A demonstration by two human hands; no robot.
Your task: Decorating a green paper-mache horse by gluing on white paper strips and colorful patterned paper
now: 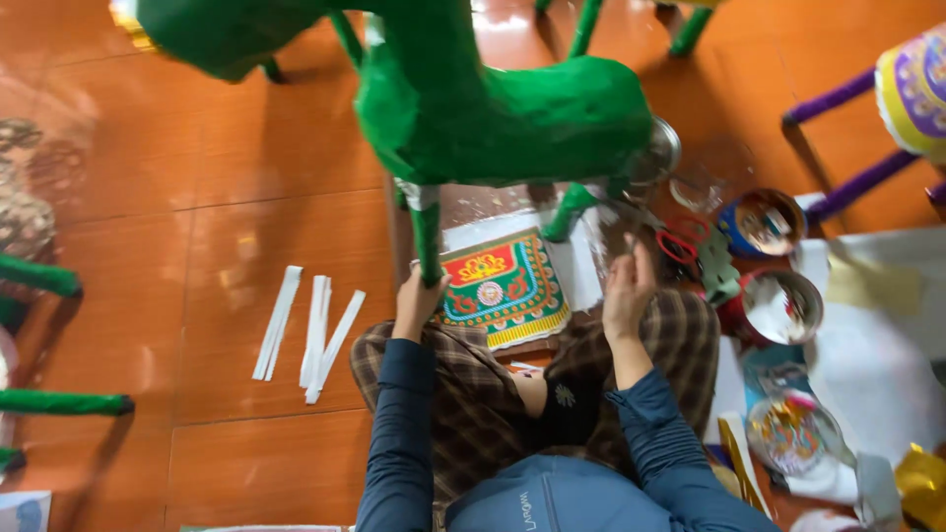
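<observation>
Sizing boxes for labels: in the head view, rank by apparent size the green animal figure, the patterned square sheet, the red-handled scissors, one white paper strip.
1. green animal figure, largest, though nearest the camera.
2. patterned square sheet.
3. and 4. white paper strip and red-handled scissors: too close to rank; the strip is longer, the scissors wider.

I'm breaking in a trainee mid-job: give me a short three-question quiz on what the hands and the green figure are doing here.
1. True or false: the left hand grips a front leg of the green paper-covered animal figure.
2. Which lies on the orange floor tiles left of the person?
A. white paper strips
B. blue ribbons
C. wooden sticks
3. What does the right hand reach toward?

Key
1. True.
2. A.
3. The red-handled scissors; it is raised, open, just short of them, beside the red-and-green patterned square sheet.
</observation>
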